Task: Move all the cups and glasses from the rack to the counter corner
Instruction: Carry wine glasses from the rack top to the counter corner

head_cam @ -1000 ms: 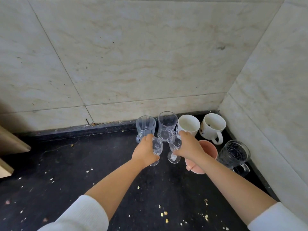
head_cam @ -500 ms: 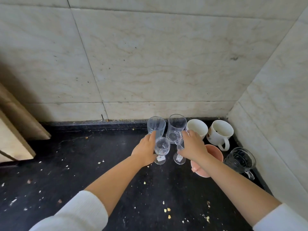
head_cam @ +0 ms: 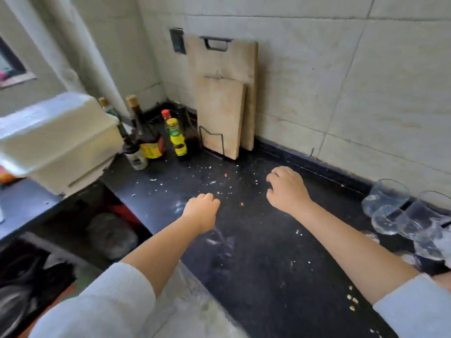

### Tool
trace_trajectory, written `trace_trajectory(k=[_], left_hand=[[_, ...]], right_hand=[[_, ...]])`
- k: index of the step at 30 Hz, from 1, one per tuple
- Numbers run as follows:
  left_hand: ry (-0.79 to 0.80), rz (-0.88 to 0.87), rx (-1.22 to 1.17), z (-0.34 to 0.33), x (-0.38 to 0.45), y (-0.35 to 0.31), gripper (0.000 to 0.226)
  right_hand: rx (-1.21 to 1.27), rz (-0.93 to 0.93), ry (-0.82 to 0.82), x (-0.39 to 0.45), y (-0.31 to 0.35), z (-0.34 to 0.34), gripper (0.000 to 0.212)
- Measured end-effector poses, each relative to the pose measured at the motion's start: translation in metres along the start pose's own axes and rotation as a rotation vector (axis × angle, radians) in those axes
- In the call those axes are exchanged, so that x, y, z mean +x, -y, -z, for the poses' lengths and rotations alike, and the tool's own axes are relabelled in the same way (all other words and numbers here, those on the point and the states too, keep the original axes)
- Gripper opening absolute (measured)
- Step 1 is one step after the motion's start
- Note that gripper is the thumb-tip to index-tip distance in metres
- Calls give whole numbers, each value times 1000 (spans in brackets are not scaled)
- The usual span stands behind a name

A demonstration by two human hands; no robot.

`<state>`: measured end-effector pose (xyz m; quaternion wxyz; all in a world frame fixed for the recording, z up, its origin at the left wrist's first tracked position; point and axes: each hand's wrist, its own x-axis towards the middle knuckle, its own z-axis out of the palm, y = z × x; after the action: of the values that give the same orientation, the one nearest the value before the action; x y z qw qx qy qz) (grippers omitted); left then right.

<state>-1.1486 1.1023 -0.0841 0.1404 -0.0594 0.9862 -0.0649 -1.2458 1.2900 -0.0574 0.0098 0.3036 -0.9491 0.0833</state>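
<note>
Several clear glasses (head_cam: pixel 400 213) stand blurred at the right edge of the black counter (head_cam: pixel 256 252), by the wall. My left hand (head_cam: pixel 201 211) hovers over the counter's middle with its fingers curled in and nothing in it. My right hand (head_cam: pixel 286 189) is farther back, fingers loosely bent and apart, holding nothing. Both hands are well left of the glasses. The white mugs and pink cup are out of view.
Two wooden cutting boards (head_cam: pixel 224 98) lean on the back wall in a wire stand. Sauce bottles (head_cam: pixel 156 137) cluster in the left corner. A white box-like appliance (head_cam: pixel 56 140) sits at left. Crumbs dot the counter; an open gap lies below left.
Both hands have let go of the two stemmed glasses, which now stand with the others. The view has swung left, and both hands have moved left, away from the corner.
</note>
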Motion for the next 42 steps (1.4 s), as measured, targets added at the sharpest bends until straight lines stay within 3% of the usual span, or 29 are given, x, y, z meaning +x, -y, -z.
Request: trace_trajectory(k=[9, 15, 25, 35, 42], left_hand=[[-86, 535, -69, -36, -215, 196, 36], [-98, 890, -154, -77, -390, 301, 38], [-89, 1296, -180, -110, -650, 438, 41], [-15, 1500, -253, -154, -788, 551, 34], [-5, 1570, -177, -172, -863, 681, 36]], right_hand=[[29, 424, 78, 24, 271, 1, 35], [42, 723, 74, -24, 479, -3, 39], [50, 1019, 120, -135, 774, 2, 41], [90, 1245, 183, -197, 989, -21, 39], [166, 1325, 219, -196, 1161, -33, 44]])
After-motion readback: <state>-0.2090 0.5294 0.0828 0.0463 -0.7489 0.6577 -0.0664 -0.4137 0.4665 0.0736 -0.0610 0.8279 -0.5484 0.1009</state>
